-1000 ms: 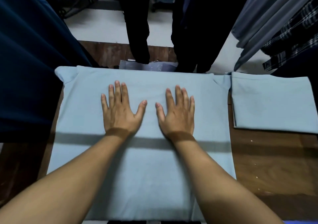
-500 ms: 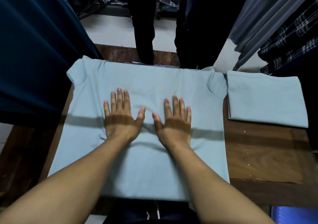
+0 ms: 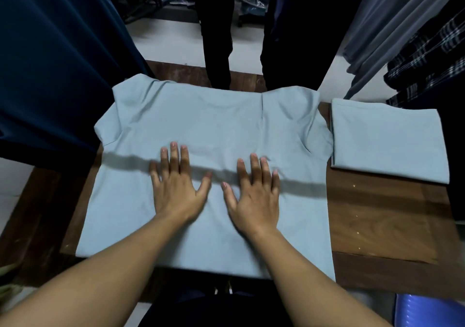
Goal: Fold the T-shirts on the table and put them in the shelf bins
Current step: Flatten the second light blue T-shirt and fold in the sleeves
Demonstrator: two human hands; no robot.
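A light blue T-shirt (image 3: 214, 120) lies spread flat on the wooden table (image 3: 382, 226), collar end away from me, both short sleeves showing at the far corners. My left hand (image 3: 176, 188) and my right hand (image 3: 254, 196) rest palm down side by side on the middle of the shirt, fingers spread, gripping nothing. A second light blue T-shirt (image 3: 387, 140), folded into a rectangle, lies on the table to the right of the spread one.
Dark blue garments (image 3: 55, 62) hang at the left, grey and plaid ones (image 3: 415, 37) at the right. A person's dark trouser legs (image 3: 219, 37) stand beyond the table's far edge. A blue plastic object (image 3: 427, 311) sits at the lower right. No shelf bins are in view.
Both flat hands have slid toward me along the shirt, from its upper chest to its middle. The view has shifted, showing more of the shirt's far end and sleeves.
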